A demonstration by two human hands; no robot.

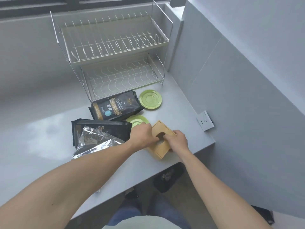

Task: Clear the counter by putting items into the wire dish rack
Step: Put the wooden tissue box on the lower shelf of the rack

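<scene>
Both grips clamped on the wooden box [162, 142] at the bench [49, 142] front edge, left hand [143, 135] and right hand [177, 140] either side; I'd lift level, clear the green saucer [136, 120], into the wire dish rack [118, 76] lower tier.

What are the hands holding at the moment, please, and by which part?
Both hands grip the wooden box: the left hand on its left side, the right hand on its right edge. It sits on the counter.
</scene>
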